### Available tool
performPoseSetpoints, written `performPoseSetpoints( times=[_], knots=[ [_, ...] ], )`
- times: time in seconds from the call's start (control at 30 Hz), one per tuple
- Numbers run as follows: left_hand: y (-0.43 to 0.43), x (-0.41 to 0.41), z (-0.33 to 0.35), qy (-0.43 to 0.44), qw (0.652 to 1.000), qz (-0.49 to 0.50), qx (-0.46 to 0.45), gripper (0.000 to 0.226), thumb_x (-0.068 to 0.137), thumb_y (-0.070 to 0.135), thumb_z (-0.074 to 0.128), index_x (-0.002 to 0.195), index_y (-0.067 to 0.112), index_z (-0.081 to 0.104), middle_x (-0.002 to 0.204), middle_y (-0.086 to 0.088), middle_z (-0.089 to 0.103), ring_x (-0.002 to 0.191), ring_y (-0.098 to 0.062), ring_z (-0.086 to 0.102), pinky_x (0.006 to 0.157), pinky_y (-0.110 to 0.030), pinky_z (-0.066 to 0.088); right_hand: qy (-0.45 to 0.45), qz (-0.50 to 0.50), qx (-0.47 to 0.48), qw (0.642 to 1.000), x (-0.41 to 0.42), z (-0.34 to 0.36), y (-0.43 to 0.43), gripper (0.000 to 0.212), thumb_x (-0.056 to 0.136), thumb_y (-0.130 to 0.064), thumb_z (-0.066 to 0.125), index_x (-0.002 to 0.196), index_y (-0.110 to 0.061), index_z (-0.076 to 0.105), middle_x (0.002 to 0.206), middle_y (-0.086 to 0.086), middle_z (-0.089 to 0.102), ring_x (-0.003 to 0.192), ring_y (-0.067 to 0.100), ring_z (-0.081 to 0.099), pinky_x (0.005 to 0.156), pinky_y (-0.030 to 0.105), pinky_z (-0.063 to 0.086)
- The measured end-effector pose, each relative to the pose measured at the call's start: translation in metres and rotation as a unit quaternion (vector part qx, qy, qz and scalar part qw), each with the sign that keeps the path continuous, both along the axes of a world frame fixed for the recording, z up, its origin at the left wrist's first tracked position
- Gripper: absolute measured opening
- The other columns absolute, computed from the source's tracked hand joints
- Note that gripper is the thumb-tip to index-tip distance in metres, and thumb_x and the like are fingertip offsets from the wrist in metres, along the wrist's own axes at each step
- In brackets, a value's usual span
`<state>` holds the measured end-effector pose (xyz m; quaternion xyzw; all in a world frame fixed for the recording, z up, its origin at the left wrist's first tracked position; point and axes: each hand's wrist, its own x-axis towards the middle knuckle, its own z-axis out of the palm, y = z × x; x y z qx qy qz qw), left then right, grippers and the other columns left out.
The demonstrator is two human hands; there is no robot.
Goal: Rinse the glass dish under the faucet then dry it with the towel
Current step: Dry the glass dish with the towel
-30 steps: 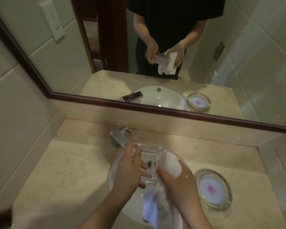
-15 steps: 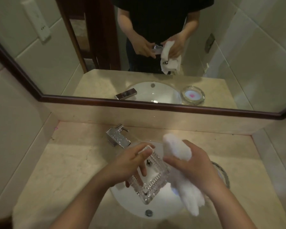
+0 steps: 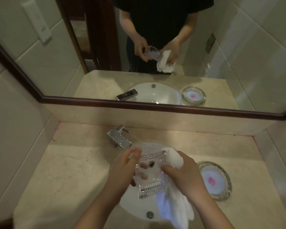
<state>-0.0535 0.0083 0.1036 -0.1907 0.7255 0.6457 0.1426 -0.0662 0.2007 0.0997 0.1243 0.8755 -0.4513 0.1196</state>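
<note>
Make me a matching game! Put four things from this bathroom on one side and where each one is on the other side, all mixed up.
Things
1. glass dish
2. towel
3. faucet
4. round bowl with a pink spot

Places
A. bunched in the right hand
B. on the counter, right of the sink
C. held in the left hand, above the sink
D. on the counter at the sink's back left

Pairs: 1-C, 2-A, 3-D, 4-B
</note>
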Motion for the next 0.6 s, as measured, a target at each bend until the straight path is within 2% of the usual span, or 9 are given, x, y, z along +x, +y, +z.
performPoseSetpoints(
  times=[0.1, 0.2, 0.27, 0.3, 0.43, 0.53, 0.6],
  knots=[
    [0.023, 0.02, -0.013, -0.007, 0.995, 0.086, 0.06, 0.039, 0.093, 0.057, 0.052, 0.115, 0.026, 0.062, 0.086, -0.016, 0.08, 0.079, -0.035, 0.079, 0.072, -0.046, 0.062, 0.012, -0.027, 0.0, 1.0, 0.004, -0.003, -0.006, 0.017, 0.077, -0.023, 0.082, 0.088, -0.028, 0.069, 0.078, -0.007, 0.074, 0.073, 0.005, 0.066, 0.065, 0.028, 0.048],
    [0.034, 0.025, -0.019, 0.004, 0.982, 0.158, 0.106, 0.017, 0.106, 0.039, 0.051, 0.113, 0.027, 0.061, 0.084, -0.025, 0.075, 0.072, -0.045, 0.078, 0.071, -0.064, 0.063, 0.014, -0.04, 0.006, 0.999, 0.011, -0.002, -0.015, 0.025, 0.077, -0.032, 0.082, 0.097, -0.032, 0.068, 0.085, -0.012, 0.074, 0.08, 0.003, 0.067, 0.072, 0.03, 0.053],
    [0.03, 0.021, -0.02, 0.01, 0.98, 0.173, 0.097, 0.014, 0.108, 0.034, 0.051, 0.111, 0.025, 0.061, 0.077, -0.023, 0.074, 0.066, -0.047, 0.076, 0.068, -0.07, 0.061, 0.017, -0.023, 0.005, 1.0, 0.013, 0.001, -0.015, 0.024, 0.077, -0.037, 0.082, 0.096, -0.033, 0.067, 0.084, -0.013, 0.072, 0.08, -0.002, 0.066, 0.07, 0.022, 0.05],
    [0.027, 0.019, -0.02, 0.009, 0.979, 0.182, 0.095, 0.015, 0.109, 0.031, 0.05, 0.111, 0.022, 0.061, 0.074, -0.021, 0.074, 0.064, -0.047, 0.076, 0.066, -0.067, 0.062, 0.012, -0.008, 0.003, 1.0, 0.014, 0.002, -0.014, 0.024, 0.077, -0.04, 0.082, 0.094, -0.032, 0.067, 0.082, -0.012, 0.073, 0.079, -0.003, 0.066, 0.069, 0.019, 0.049],
    [0.022, 0.011, -0.017, 0.006, 0.976, 0.199, 0.085, 0.016, 0.109, 0.028, 0.05, 0.112, 0.015, 0.06, 0.064, -0.013, 0.073, 0.058, -0.043, 0.075, 0.063, -0.055, 0.06, -0.01, 0.034, -0.018, 0.999, 0.024, -0.001, -0.01, 0.033, 0.073, -0.054, 0.084, 0.093, -0.032, 0.07, 0.086, -0.012, 0.077, 0.08, -0.003, 0.069, 0.076, 0.025, 0.054],
    [0.018, 0.01, -0.017, -0.01, 0.977, 0.196, 0.086, 0.018, 0.108, 0.033, 0.051, 0.109, 0.018, 0.062, 0.064, -0.016, 0.072, 0.058, -0.044, 0.074, 0.063, -0.058, 0.06, -0.029, 0.062, -0.017, 0.997, 0.035, -0.008, -0.005, 0.033, 0.072, -0.055, 0.085, 0.092, -0.034, 0.07, 0.087, -0.019, 0.075, 0.081, -0.007, 0.068, 0.074, 0.018, 0.052],
    [0.014, 0.01, -0.016, -0.02, 0.976, 0.192, 0.1, 0.024, 0.107, 0.036, 0.052, 0.109, 0.015, 0.062, 0.066, -0.018, 0.072, 0.055, -0.041, 0.073, 0.058, -0.049, 0.06, -0.047, 0.099, -0.052, 0.993, 0.041, -0.012, 0.005, 0.03, 0.075, -0.048, 0.088, 0.096, -0.033, 0.073, 0.09, -0.022, 0.076, 0.086, -0.009, 0.068, 0.077, 0.015, 0.051]
  ],
)
